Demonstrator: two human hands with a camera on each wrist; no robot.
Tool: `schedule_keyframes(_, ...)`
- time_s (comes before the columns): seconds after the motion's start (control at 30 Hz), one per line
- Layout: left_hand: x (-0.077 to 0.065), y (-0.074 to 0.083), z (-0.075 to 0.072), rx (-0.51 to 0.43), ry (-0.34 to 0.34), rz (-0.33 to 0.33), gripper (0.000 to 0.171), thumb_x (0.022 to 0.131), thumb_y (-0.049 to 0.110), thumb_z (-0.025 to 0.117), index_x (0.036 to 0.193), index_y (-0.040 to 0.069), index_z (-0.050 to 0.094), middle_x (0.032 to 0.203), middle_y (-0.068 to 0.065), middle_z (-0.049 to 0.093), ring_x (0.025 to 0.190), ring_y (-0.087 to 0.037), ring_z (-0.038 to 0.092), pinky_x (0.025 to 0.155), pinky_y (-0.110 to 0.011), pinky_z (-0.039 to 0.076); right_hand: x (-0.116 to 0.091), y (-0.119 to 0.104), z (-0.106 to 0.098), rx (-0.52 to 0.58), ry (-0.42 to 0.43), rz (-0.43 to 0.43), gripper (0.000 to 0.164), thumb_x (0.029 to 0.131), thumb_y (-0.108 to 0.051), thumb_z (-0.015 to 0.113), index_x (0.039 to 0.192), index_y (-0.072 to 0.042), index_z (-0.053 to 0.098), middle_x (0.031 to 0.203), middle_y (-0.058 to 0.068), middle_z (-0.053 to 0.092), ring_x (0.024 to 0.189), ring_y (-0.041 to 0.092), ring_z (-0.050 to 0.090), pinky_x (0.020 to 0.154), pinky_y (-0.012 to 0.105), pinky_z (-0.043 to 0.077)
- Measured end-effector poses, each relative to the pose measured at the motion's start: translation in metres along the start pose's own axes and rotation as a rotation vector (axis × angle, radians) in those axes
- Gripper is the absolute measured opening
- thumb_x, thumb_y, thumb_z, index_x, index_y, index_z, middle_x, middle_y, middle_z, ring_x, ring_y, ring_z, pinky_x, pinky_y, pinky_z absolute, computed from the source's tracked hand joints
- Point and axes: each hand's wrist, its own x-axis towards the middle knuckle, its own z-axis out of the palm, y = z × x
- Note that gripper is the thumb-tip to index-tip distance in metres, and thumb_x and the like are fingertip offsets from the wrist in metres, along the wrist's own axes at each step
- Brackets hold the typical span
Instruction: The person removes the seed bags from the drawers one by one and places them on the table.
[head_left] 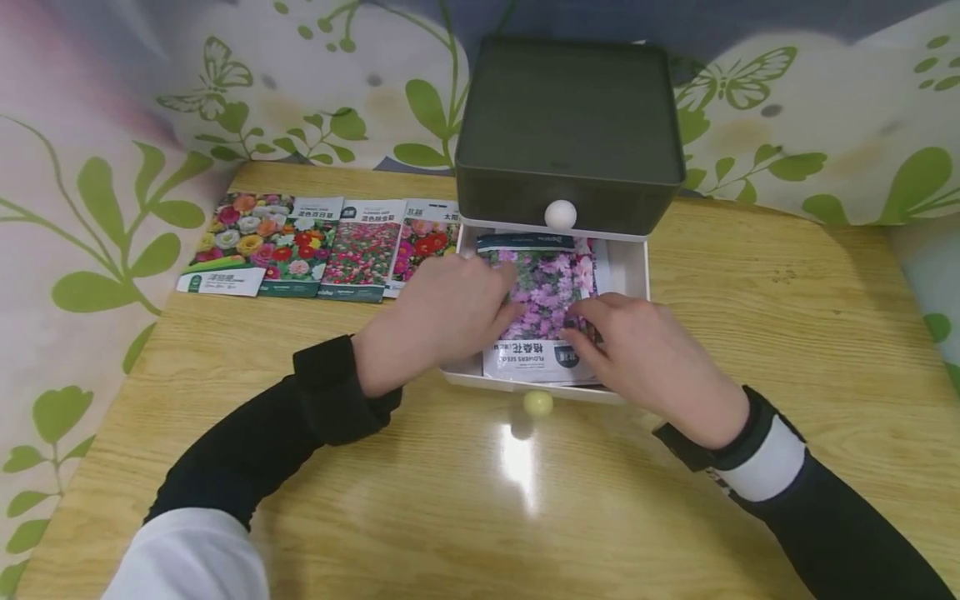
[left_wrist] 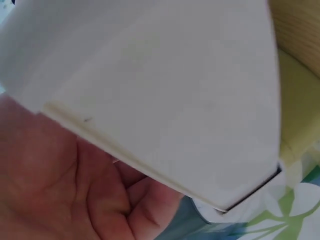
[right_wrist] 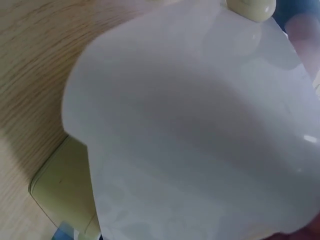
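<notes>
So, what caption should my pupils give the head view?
Left grip and right grip over a purple-flowered seed packet in an open white drawer, four packets lined up alongside.

Left hand and right hand touch a purple-flowered seed packet in a white drawer.

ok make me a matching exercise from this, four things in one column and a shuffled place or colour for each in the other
1. purple-flowered packet
2. row of packets
3. lower knob
4. upper knob

A. white
B. on the table, left of the drawer unit
C. pale yellow
D. inside the open drawer

Pairs: 1-D, 2-B, 3-C, 4-A
</notes>
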Motion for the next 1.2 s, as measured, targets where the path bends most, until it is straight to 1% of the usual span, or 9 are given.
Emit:
schedule_keyframes(0.17,0.0,-0.002,0.002,-0.072,0.061,-0.016,0.036,0.101,0.041,0.056,0.107,0.007,0.067,0.066,0.0,0.056,0.054,-0.016,0.057,0.049,-0.032,0.048,0.0,0.001,0.002,0.01,0.047,0.016,0.02,0.095,-0.018,0.068,0.103,-0.001,0.073,0.087,0.01,0.069,0.068,0.02,0.06,0.061,0.037,0.052)
schedule_keyframes(0.3,0.001,-0.003,0.003,-0.116,0.087,-0.025,0.033,0.101,0.04,0.058,0.095,0.008,0.067,0.066,0.001,0.056,0.056,-0.015,0.056,0.049,-0.03,0.046,0.0,0.001,0.004,0.039,0.09,0.037,0.019,0.094,-0.018,0.069,0.101,-0.002,0.076,0.085,0.008,0.066,0.065,0.018,0.057,0.058,0.034,0.049)
schedule_keyframes(0.37,0.001,-0.004,0.003,-0.139,0.093,-0.038,0.032,0.1,0.039,0.059,0.087,0.01,0.064,0.066,0.0,0.055,0.056,-0.015,0.055,0.049,-0.03,0.045,0.0,0.003,0.004,0.069,0.115,0.051,0.019,0.094,-0.018,0.07,0.101,-0.002,0.076,0.086,0.008,0.065,0.067,0.018,0.057,0.059,0.034,0.049)
schedule_keyframes(0.47,0.001,-0.006,0.003,-0.188,0.099,-0.057,0.031,0.1,0.037,0.061,0.082,0.011,0.061,0.066,0.0,0.055,0.056,-0.015,0.054,0.049,-0.03,0.043,0.001,0.006,0.004,0.148,0.15,0.073,0.018,0.092,-0.016,0.072,0.1,-0.001,0.076,0.086,0.008,0.063,0.07,0.018,0.06,0.061,0.034,0.052)
schedule_keyframes(0.63,0.0,-0.009,0.003,-0.296,0.117,-0.089,0.026,0.097,0.035,0.065,0.086,0.011,0.062,0.071,0.0,0.058,0.057,-0.015,0.054,0.051,-0.03,0.042,-0.001,0.01,0.002,0.265,0.193,0.096,0.014,0.09,-0.012,0.074,0.097,0.0,0.076,0.086,0.005,0.062,0.073,0.017,0.065,0.064,0.035,0.056)
schedule_keyframes(0.77,-0.002,-0.012,0.001,-0.407,0.123,-0.145,0.024,0.096,0.035,0.067,0.092,0.012,0.065,0.078,0.002,0.062,0.064,-0.013,0.057,0.059,-0.029,0.045,-0.002,0.013,0.0,0.31,0.211,0.112,0.011,0.089,-0.012,0.076,0.096,-0.004,0.077,0.086,0.003,0.064,0.073,0.015,0.066,0.065,0.033,0.056)
schedule_keyframes(0.87,-0.004,-0.014,-0.001,-0.488,0.123,-0.181,0.021,0.096,0.034,0.068,0.093,0.014,0.066,0.08,0.004,0.064,0.069,-0.012,0.059,0.065,-0.028,0.047,-0.003,0.013,-0.002,0.351,0.205,0.136,0.009,0.088,-0.012,0.076,0.096,-0.006,0.077,0.086,0.001,0.065,0.074,0.013,0.066,0.066,0.028,0.055)
schedule_keyframes(1.03,-0.008,-0.017,-0.005,-0.592,0.116,-0.185,0.02,0.094,0.032,0.071,0.092,0.013,0.066,0.082,0.003,0.066,0.072,-0.012,0.061,0.068,-0.029,0.048,-0.008,0.011,-0.005,0.452,0.191,0.173,0.009,0.088,-0.009,0.076,0.096,-0.008,0.076,0.089,0.001,0.066,0.076,0.013,0.065,0.068,0.018,0.052)
schedule_keyframes(1.2,-0.01,-0.018,-0.005,-0.692,0.112,-0.18,0.021,0.091,0.031,0.076,0.093,0.011,0.068,0.082,0.002,0.067,0.073,-0.013,0.062,0.068,-0.029,0.049,-0.016,0.008,-0.009,0.533,0.173,0.211,0.012,0.088,-0.013,0.077,0.099,-0.008,0.074,0.096,0.003,0.067,0.079,0.015,0.066,0.07,0.016,0.052)
